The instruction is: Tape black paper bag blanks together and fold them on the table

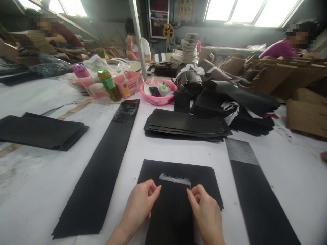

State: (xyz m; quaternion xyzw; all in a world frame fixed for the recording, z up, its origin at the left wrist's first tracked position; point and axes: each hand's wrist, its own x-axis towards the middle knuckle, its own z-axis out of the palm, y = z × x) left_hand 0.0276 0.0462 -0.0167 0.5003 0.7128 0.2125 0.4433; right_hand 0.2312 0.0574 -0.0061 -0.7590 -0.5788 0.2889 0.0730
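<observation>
I see a narrow black strip (171, 214) between the person's hands, the left hand (141, 200) pinching its left edge, the right hand (207, 211) its right, fingers clamped at both sides just below a whitish band (176, 179). Beneath it a wider black sheet (204, 173) rests on the white worktop (125, 180). One long strip (98, 170) lies off to the left, another panel (260, 197) to the right; a black stack (184, 124) sits beyond, before a pink basin (157, 101).
</observation>
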